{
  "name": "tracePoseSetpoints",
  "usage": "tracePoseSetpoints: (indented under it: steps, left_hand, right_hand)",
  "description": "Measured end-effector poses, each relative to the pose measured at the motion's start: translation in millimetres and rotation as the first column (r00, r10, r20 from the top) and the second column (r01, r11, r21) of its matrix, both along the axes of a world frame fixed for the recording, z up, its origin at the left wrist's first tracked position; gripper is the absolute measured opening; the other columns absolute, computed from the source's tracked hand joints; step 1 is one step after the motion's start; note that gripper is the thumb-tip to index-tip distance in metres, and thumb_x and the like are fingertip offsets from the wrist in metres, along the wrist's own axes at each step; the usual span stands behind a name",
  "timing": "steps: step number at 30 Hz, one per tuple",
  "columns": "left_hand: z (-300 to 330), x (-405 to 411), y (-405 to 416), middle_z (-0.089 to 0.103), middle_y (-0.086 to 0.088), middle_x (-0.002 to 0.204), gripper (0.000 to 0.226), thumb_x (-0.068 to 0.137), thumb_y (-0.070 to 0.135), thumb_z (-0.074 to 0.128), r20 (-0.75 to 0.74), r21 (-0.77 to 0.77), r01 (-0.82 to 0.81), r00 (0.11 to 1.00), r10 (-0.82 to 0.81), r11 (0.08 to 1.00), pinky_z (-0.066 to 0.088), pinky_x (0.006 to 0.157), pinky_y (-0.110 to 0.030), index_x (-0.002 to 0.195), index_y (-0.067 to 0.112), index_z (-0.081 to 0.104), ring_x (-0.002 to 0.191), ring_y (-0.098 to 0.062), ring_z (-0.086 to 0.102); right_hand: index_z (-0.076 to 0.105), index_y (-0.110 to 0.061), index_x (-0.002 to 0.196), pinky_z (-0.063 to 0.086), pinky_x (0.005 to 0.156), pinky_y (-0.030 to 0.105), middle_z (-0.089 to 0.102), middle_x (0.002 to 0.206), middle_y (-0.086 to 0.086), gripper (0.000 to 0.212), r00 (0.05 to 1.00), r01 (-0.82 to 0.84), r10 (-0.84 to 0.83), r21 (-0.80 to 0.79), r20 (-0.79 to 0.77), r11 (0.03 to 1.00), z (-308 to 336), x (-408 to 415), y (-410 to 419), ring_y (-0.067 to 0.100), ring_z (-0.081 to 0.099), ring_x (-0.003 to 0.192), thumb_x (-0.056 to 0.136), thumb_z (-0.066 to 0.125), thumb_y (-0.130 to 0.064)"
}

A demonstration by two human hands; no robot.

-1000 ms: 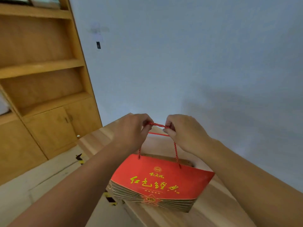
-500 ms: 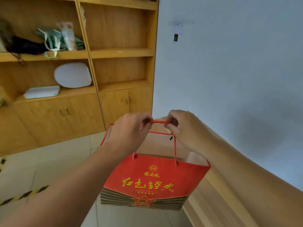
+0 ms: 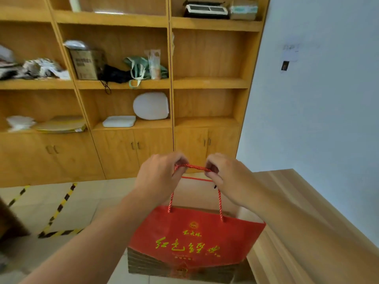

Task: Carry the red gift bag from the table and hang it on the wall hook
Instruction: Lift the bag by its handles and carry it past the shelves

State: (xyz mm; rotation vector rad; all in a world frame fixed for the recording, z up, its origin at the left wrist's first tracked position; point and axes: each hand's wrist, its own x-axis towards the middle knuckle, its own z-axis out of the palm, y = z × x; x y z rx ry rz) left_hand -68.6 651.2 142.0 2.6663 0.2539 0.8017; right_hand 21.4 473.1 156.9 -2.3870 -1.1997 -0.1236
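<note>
The red gift bag (image 3: 194, 240) with yellow lettering hangs in the air beside the left edge of the wooden table (image 3: 303, 228), its mouth gaping. My left hand (image 3: 160, 179) and my right hand (image 3: 227, 175) each pinch the red rope handles (image 3: 192, 166) at the top, close together. A small dark hook (image 3: 285, 65) sits high on the pale wall at the upper right, under a white paper note.
A tall wooden shelf unit (image 3: 172, 83) with cupboard doors fills the back, holding boxes, bags and white items. Yellow-black tape (image 3: 59, 210) marks the tiled floor at the left. The pale wall (image 3: 320, 111) runs along the right behind the table.
The view has swung left, bringing the shelf unit into sight. The bag has come off the table and now hangs beside its edge, still held by both hands.
</note>
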Motion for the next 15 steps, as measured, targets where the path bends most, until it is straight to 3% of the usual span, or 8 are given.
tracePoseSetpoints:
  steps: [2,9,15]
  left_hand:
    - [-0.8,8.7,15.0,0.075,0.016,0.09,0.008,0.092,0.027,0.071,-0.005,-0.017,-0.019,1.0,0.018,1.0,0.042,0.061,-0.014,0.097,0.032,0.073,0.085,-0.005,0.069]
    - [-10.4,56.5,76.7,0.073,0.017,0.092,0.008,0.095,0.028,0.066,-0.033,-0.107,-0.028,0.999,0.025,0.994,0.054,0.07,-0.028,0.101,0.032,0.071,0.087,-0.005,0.067]
    - [-21.9,118.9,155.5,0.073,0.017,0.09,0.008,0.095,0.031,0.066,-0.025,-0.059,0.044,0.999,-0.045,0.997,0.059,0.07,-0.031,0.101,0.033,0.071,0.085,-0.002,0.067]
  right_hand:
    - [0.062,-0.015,0.105,0.037,0.066,0.019,0.058,0.099,-0.002,0.005,0.999,-0.045,0.045,-0.01,0.002,0.999,-2.0,13.6,14.2,0.015,0.056,0.084,0.102,0.06,-0.02]
    - [0.059,-0.019,0.104,0.054,0.073,0.036,0.056,0.099,-0.005,0.006,0.997,-0.071,0.071,0.028,0.007,0.997,-9.3,68.6,80.0,0.017,0.059,0.081,0.104,0.056,-0.025]
    - [0.058,-0.021,0.104,0.05,0.067,0.028,0.054,0.099,-0.007,0.004,0.994,-0.068,0.07,-0.019,0.078,0.997,-16.4,134.1,150.9,0.014,0.059,0.078,0.104,0.056,-0.025]
